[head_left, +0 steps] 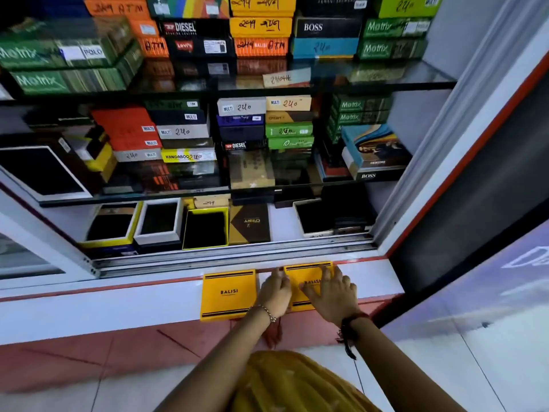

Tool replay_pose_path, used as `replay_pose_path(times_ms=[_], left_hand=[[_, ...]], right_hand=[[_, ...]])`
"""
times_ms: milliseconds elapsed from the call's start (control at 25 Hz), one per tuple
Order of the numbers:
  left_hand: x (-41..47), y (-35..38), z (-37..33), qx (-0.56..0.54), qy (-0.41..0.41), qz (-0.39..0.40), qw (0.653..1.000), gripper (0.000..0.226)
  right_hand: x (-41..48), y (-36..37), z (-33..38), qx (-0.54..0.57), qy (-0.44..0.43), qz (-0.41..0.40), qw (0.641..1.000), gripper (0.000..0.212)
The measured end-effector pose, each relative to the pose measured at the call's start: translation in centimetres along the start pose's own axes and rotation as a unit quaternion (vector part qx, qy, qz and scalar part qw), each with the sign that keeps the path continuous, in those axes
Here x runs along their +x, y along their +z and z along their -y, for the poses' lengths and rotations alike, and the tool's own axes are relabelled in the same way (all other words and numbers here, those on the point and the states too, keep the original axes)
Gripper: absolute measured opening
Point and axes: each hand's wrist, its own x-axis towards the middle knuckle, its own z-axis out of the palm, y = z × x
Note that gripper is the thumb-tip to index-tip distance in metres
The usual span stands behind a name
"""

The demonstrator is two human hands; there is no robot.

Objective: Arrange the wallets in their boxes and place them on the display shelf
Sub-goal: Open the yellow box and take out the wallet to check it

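Note:
Two yellow Balisi wallet boxes lie closed on the white ledge [118,304] in front of the display case. The left box [228,294] lies alone, untouched. The right box [300,278] sits between both hands. My left hand [276,291] grips its left edge with fingers curled. My right hand [329,292] lies flat on its lid, fingers spread, covering most of it. Whether a wallet is inside either box is hidden.
The bottom shelf [282,221] holds several open boxes with dark interiors, among them a yellow-rimmed one [205,228], and a brown closed box [249,223]. Glass shelves above carry stacked branded boxes. A sliding track [237,254] runs along the case front. A glass panel [475,337] stands at right.

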Motion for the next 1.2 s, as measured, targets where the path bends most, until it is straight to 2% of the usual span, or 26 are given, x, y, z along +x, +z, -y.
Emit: replay_pose_path(times_ms=[80, 160, 240, 320, 440, 520, 600, 760, 800, 840, 880, 920, 1000, 1120, 1200], left_hand=[[0.3, 0.1, -0.3, -0.17, -0.071, 0.066, 0.981, 0.034], [0.6, 0.2, 0.0, -0.353, -0.169, 0.064, 0.918, 0.039], [0.6, 0.0, 0.9, -0.415, -0.202, 0.06, 0.885, 0.032], [0.0, -0.2, 1.2, -0.444, -0.183, 0.078, 0.873, 0.028], [0.0, 0.7, 1.8, -0.486, -0.177, 0.134, 0.845, 0.047], [-0.2, 0.9, 1.7, -0.502, -0.184, 0.136, 0.834, 0.054], [-0.2, 1.0, 1.5, -0.51, -0.195, 0.097, 0.832, 0.054], [0.3, 0.5, 1.4, -0.514, -0.212, 0.007, 0.831, 0.034], [0.6, 0.6, 1.5, -0.514, -0.21, -0.003, 0.832, 0.035], [0.8, 0.8, 1.7, -0.495, -0.202, -0.018, 0.845, 0.032], [1.1, 1.2, 1.9, -0.453, -0.173, -0.045, 0.873, 0.025], [1.4, 1.5, 2.1, -0.385, -0.134, -0.082, 0.909, 0.015], [2.1, 2.1, 2.4, -0.226, -0.06, -0.127, 0.964, 0.02], [1.8, 1.7, 1.7, 0.018, -0.04, -0.122, 0.992, 0.035], [1.4, 1.3, 1.8, 0.11, -0.036, -0.089, 0.989, 0.036]], right_hand=[[-0.1, 0.6, 0.1, 0.037, 0.019, 0.029, 0.999, 0.106], [-0.4, 0.9, 0.0, 0.05, 0.014, 0.034, 0.998, 0.12], [-0.1, 0.8, -0.2, 0.116, 0.009, 0.026, 0.993, 0.122], [0.2, 0.6, -0.4, 0.22, 0.005, 0.034, 0.975, 0.119], [0.1, 0.7, -0.3, 0.318, -0.009, 0.043, 0.947, 0.115], [-0.3, 0.8, -0.5, 0.376, -0.022, 0.051, 0.925, 0.108], [-0.9, 0.9, -1.5, 0.475, -0.029, 0.06, 0.877, 0.091], [-1.3, 1.0, -4.7, 0.719, 0.086, 0.019, 0.689, 0.04], [-1.6, 1.1, -5.3, 0.729, 0.102, -0.003, 0.677, 0.026], [-1.7, 1.6, -5.8, 0.714, 0.115, -0.026, 0.69, 0.019], [-2.0, 2.1, -6.0, 0.688, 0.12, -0.041, 0.715, 0.021], [-2.1, 2.9, -6.1, 0.658, 0.12, -0.053, 0.741, 0.02], [-2.3, 3.8, -5.6, 0.597, 0.113, -0.08, 0.79, 0.01], [-1.9, 4.0, -5.1, 0.486, 0.082, -0.111, 0.863, 0.01], [-1.7, 3.8, -5.3, 0.431, 0.052, -0.094, 0.896, 0.026]])
